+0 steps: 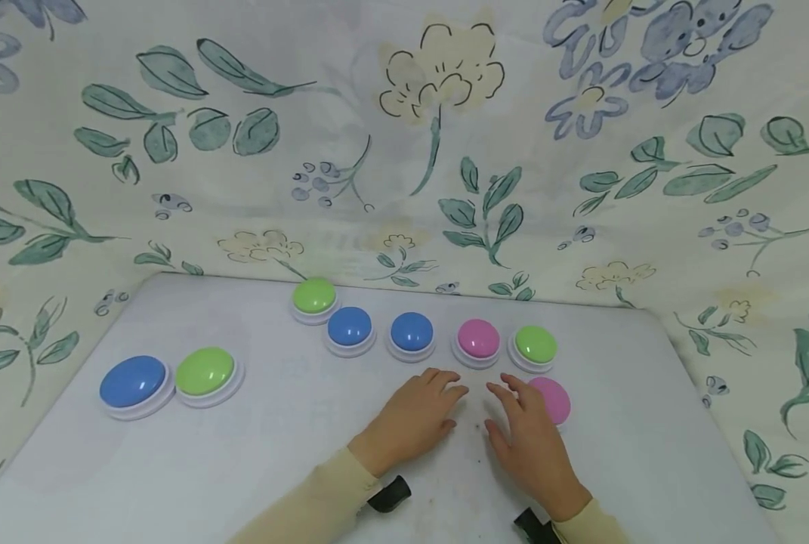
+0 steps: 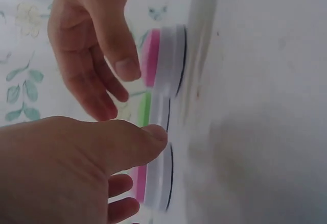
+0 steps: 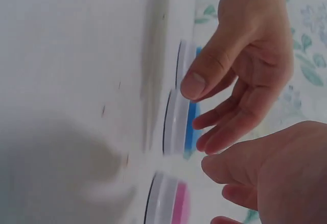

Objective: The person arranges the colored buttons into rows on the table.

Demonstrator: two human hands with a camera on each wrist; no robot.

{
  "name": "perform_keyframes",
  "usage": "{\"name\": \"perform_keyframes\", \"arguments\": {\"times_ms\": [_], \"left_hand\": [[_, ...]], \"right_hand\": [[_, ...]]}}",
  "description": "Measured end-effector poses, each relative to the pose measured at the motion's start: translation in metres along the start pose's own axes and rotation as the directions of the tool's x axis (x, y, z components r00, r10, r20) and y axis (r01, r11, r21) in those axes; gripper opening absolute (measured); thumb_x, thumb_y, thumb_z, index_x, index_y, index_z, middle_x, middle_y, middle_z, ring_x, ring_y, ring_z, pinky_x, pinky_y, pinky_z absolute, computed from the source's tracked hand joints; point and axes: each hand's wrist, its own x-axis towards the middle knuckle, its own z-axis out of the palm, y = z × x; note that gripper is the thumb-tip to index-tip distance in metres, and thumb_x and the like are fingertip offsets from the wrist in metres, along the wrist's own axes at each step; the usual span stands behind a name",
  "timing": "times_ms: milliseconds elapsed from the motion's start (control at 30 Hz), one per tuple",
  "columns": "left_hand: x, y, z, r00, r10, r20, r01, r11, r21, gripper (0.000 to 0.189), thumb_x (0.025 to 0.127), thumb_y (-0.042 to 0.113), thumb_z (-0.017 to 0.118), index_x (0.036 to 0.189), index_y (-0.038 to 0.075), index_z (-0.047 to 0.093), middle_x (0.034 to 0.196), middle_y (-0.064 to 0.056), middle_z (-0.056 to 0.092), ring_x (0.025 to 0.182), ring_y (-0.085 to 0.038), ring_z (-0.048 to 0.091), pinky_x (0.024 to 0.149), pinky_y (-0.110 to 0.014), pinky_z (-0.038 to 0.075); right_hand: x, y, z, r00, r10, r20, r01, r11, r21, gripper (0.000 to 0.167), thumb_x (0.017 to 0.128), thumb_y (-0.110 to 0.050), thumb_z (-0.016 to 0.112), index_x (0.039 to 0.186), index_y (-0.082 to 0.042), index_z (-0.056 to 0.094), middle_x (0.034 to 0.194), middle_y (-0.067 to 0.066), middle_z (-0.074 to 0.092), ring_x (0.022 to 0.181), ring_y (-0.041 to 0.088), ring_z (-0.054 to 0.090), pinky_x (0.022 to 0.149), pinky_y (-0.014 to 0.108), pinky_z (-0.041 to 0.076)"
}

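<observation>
In the head view my left hand hovers palm-down, fingers loosely bent, just in front of a blue push button and a pink push button. My right hand faces it across a small gap. Beside its fingers lies another pink button, partly covered by that hand. A green button sits just beyond the right fingertips. Both wrist views show the left hand and right hand holding nothing. Each button is a coloured dome on a round white base.
At the back, another blue button sits close to a green button. Farther left, a large blue button touches or nearly touches a green one. Floral cloth hangs behind and beside the white table.
</observation>
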Motion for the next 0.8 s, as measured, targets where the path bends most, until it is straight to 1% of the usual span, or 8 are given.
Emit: {"name": "perform_keyframes", "arguments": {"times_ms": [67,167,267,433,533,633,733,800], "left_hand": [[-0.012,-0.011,-0.002,0.999,-0.021,-0.026,0.021,1.000,-0.009,0.047,0.090,0.029,0.077,0.131,0.011,0.064,0.135,-0.007,0.060,0.125,-0.024,0.054,0.103,-0.037,0.050],[-0.032,-0.028,-0.006,0.995,-0.074,-0.066,0.072,0.997,-0.031,0.048,0.087,0.027,0.079,0.129,0.009,0.065,0.132,-0.010,0.061,0.122,-0.027,0.056,0.101,-0.042,0.052],[-0.052,-0.044,-0.012,0.986,-0.137,-0.096,0.133,0.990,-0.049,0.047,0.086,0.024,0.081,0.127,0.006,0.065,0.130,-0.013,0.061,0.120,-0.031,0.057,0.098,-0.047,0.053],[-0.082,-0.068,-0.024,0.967,-0.217,-0.134,0.213,0.976,-0.045,0.048,0.084,0.020,0.082,0.125,0.002,0.065,0.129,-0.017,0.061,0.119,-0.036,0.058,0.095,-0.052,0.053],[-0.100,-0.081,-0.032,0.953,-0.273,-0.134,0.269,0.962,-0.043,0.049,0.085,0.020,0.082,0.126,0.001,0.064,0.129,-0.019,0.061,0.120,-0.037,0.058,0.094,-0.054,0.053],[-0.118,-0.093,-0.039,0.937,-0.324,-0.128,0.319,0.946,-0.061,0.049,0.086,0.019,0.080,0.128,0.000,0.063,0.130,-0.021,0.060,0.121,-0.039,0.056,0.095,-0.056,0.052],[-0.132,-0.105,-0.046,0.919,-0.379,-0.105,0.370,0.924,-0.095,0.050,0.087,0.018,0.079,0.129,-0.001,0.062,0.133,-0.022,0.058,0.123,-0.041,0.054,0.099,-0.057,0.049],[-0.141,-0.112,-0.050,0.906,-0.417,-0.075,0.408,0.906,-0.112,0.052,0.086,0.019,0.080,0.131,-0.001,0.061,0.135,-0.023,0.057,0.125,-0.042,0.052,0.102,-0.059,0.047]], "right_hand": [[0.004,-0.009,0.007,0.999,-0.015,0.033,0.014,1.000,0.024,0.054,0.080,-0.009,0.084,0.129,-0.004,0.064,0.138,0.018,0.055,0.122,0.035,0.055,0.095,0.048,0.056],[0.011,-0.024,0.015,0.996,-0.030,0.085,0.025,0.998,0.053,0.053,0.082,-0.013,0.083,0.131,-0.007,0.064,0.139,0.015,0.054,0.124,0.032,0.055,0.097,0.045,0.055],[0.019,-0.038,0.023,0.991,-0.047,0.125,0.039,0.997,0.066,0.052,0.085,-0.017,0.081,0.132,-0.009,0.063,0.140,0.013,0.054,0.126,0.030,0.054,0.099,0.043,0.054],[0.035,-0.060,0.034,0.982,-0.100,0.160,0.086,0.992,0.091,0.051,0.087,-0.019,0.079,0.134,-0.009,0.061,0.141,0.012,0.053,0.128,0.029,0.052,0.101,0.042,0.053],[0.046,-0.072,0.042,0.975,-0.127,0.181,0.109,0.988,0.110,0.050,0.089,-0.020,0.077,0.135,-0.008,0.060,0.141,0.013,0.053,0.130,0.029,0.051,0.103,0.040,0.051],[0.057,-0.083,0.048,0.969,-0.143,0.203,0.117,0.984,0.137,0.049,0.092,-0.021,0.075,0.136,-0.008,0.059,0.141,0.012,0.053,0.131,0.028,0.051,0.106,0.038,0.049],[0.067,-0.091,0.054,0.961,-0.157,0.225,0.113,0.974,0.197,0.047,0.093,-0.020,0.073,0.136,-0.008,0.058,0.142,0.011,0.053,0.132,0.026,0.050,0.109,0.037,0.047],[0.073,-0.097,0.057,0.955,-0.164,0.247,0.108,0.968,0.226,0.046,0.094,-0.019,0.072,0.136,-0.009,0.058,0.142,0.009,0.053,0.133,0.024,0.049,0.110,0.035,0.045]]}}
